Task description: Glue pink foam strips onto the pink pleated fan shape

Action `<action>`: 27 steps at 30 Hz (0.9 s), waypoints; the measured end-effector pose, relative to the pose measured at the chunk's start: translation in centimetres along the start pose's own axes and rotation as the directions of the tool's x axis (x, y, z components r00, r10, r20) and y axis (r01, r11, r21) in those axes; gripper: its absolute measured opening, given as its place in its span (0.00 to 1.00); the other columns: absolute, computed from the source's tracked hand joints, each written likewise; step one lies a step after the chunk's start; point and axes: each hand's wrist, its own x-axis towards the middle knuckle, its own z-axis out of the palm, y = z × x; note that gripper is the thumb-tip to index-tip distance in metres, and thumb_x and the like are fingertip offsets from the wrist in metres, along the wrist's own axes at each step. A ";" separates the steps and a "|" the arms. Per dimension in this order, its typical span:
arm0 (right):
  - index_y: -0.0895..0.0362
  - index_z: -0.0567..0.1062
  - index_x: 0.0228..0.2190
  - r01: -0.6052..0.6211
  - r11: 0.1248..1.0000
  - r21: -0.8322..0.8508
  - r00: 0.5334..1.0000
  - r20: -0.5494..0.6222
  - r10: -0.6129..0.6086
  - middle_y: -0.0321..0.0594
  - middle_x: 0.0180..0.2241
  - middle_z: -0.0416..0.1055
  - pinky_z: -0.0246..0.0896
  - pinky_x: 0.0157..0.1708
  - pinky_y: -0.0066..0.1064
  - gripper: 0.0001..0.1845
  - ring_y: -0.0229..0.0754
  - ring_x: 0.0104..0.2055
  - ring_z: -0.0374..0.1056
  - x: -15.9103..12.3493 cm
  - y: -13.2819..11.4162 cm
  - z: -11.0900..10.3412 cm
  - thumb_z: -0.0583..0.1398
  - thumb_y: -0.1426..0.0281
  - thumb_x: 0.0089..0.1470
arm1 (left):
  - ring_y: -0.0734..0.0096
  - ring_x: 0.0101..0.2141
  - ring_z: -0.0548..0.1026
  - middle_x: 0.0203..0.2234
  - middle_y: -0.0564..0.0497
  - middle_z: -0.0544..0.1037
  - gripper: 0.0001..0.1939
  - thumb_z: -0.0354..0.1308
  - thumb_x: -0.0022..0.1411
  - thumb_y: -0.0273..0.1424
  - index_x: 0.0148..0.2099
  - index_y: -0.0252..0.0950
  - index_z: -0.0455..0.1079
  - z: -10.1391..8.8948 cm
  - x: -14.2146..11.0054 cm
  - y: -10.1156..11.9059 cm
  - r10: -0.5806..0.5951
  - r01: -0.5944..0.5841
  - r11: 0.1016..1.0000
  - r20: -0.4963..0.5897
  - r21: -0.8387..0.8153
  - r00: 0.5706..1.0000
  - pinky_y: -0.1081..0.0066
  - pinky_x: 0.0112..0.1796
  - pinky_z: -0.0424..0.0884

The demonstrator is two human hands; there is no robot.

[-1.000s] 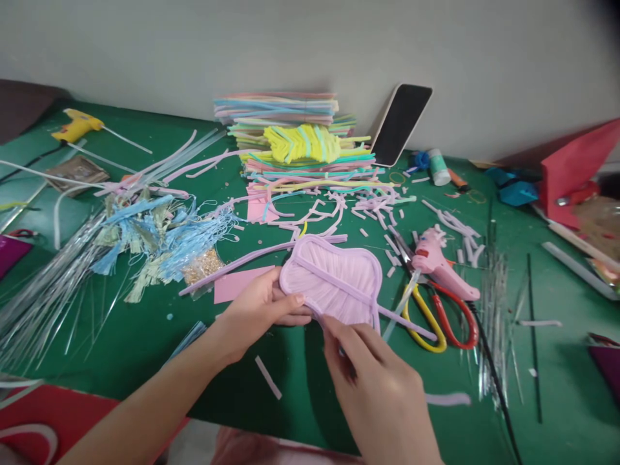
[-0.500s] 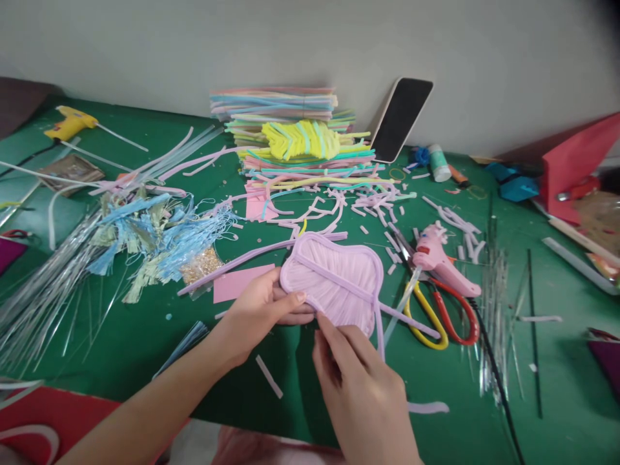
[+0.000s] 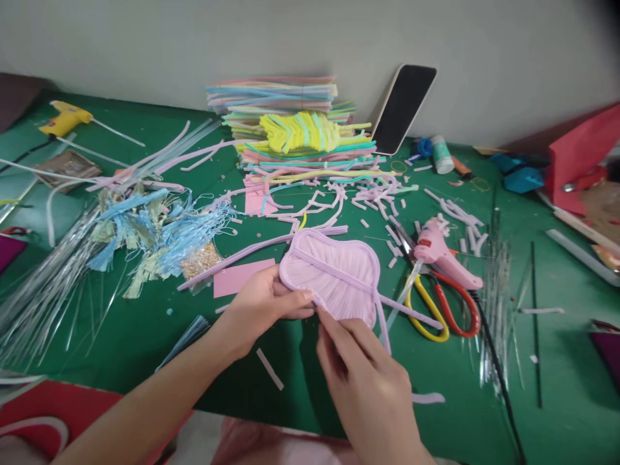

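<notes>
A lilac leaf-shaped craft piece (image 3: 334,271), edged and ribbed with pipe cleaner, is held above the table. My left hand (image 3: 276,297) grips its left lower edge, the thumb on top and the fingers beneath. At the bottom edge, my right hand (image 3: 358,368) pinches the lilac border between thumb and index finger; the exact spot is partly hidden by the fingers. Two loose pipe cleaner ends (image 3: 411,312) stick out at the piece's right side. Red-and-yellow-handled scissors (image 3: 458,310) lie right of it, under a pink glue gun (image 3: 443,252).
Bundled pipe cleaners (image 3: 300,132) are stacked at the back, beside a leaning phone (image 3: 405,110). Blue and green tassels (image 3: 159,226) and silvery strips (image 3: 53,284) cover the left. A yellow glue gun (image 3: 70,119) lies back left. The glue gun's black cord (image 3: 496,368) runs down the right.
My right hand has shifted slightly right along the piece's lower edge. The craft piece is tilted a little differently, and the whole view has moved slightly.
</notes>
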 end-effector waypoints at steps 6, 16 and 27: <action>0.58 0.74 0.45 -0.068 0.993 0.092 0.998 -0.007 0.069 0.37 0.31 0.71 0.65 0.27 0.22 0.13 0.32 0.27 0.70 0.8 0.3 -0.7 0.56 0.74 0.58 | 0.67 0.36 0.80 0.32 0.47 0.82 0.13 0.66 0.54 0.31 0.42 0.32 0.71 0.4 0.2 0.0 0.005 -0.003 0.999 -0.052 0.051 0.999 0.71 0.40 0.77; 0.57 0.74 0.43 -0.039 0.999 -0.030 0.989 -0.145 0.034 0.38 0.31 0.72 0.64 0.30 0.21 0.11 0.31 0.29 0.70 0.8 0.3 -0.4 0.57 0.76 0.58 | 0.63 0.39 0.80 0.36 0.45 0.82 0.14 0.64 0.57 0.34 0.44 0.32 0.71 0.4 0.2 0.0 0.008 -0.006 0.999 -0.062 0.036 0.998 0.70 0.40 0.77; 0.61 0.76 0.41 0.012 0.995 -0.095 0.988 -0.152 -0.026 0.38 0.30 0.71 0.61 0.26 0.24 0.10 0.32 0.27 0.69 1.3 0.6 0.3 0.57 0.75 0.59 | 0.65 0.37 0.81 0.35 0.44 0.82 0.15 0.64 0.58 0.34 0.45 0.30 0.71 0.3 0.5 -0.5 0.021 -0.020 1.000 -0.105 0.016 0.994 0.72 0.39 0.78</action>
